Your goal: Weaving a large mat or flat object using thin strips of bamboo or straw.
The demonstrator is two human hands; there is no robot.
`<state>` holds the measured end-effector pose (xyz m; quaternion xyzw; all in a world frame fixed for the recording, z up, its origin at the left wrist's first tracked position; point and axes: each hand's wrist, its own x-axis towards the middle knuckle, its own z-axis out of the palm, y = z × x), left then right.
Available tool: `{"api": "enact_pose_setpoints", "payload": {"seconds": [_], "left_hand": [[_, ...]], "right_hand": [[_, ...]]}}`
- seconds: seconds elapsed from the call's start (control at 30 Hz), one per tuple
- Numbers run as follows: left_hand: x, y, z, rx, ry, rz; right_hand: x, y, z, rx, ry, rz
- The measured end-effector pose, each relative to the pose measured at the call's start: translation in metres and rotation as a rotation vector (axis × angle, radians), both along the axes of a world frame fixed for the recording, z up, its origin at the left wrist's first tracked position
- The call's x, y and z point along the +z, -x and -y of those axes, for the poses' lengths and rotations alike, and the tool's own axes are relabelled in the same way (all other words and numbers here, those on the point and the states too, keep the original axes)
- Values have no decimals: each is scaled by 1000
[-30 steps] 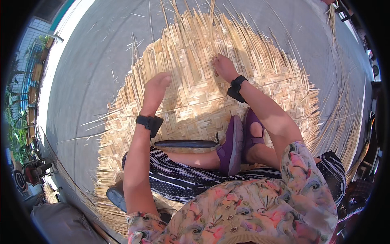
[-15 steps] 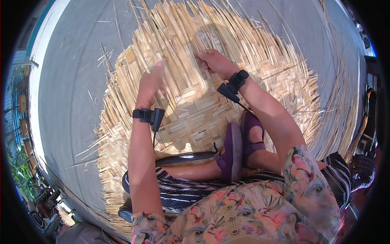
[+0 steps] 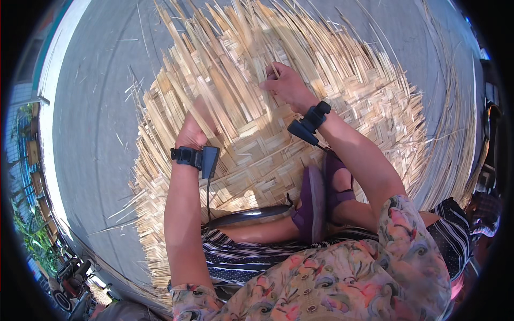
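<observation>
On the head view: found the woven mat spread over the grey floor, centre up to 12 o'clock. Spotted the left hand around 10, partly hidden behind loose strips; couldn't tell how closed. Saw the right hand near 1, curled up, seemingly pinching a thin strip. Looked light, springy, kinda splintery; probably best gripped flat, close to the weave.

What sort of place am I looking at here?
Probably an outdoor or half-open yard: a sunlit, concrete-like grey floor, green plants at the left edge, and loose straw-coloured strips right of the woven mat.
</observation>
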<state>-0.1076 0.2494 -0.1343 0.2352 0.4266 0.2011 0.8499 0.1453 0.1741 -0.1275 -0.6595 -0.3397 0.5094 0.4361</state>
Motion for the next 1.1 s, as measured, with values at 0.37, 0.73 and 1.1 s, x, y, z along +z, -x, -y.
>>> {"api": "enact_pose_setpoints", "payload": {"seconds": [0.37,0.73,1.1], "left_hand": [[37,-22,4,-96,-84,-50],[4,-39,-4,-183,-299,-248],[36,-39,-15,237,-27,214]], "right_hand": [[-1,34,-3,28,-110,550],[17,31,-16,99,51,-269],[22,33,-8,-33,91,-228]]}}
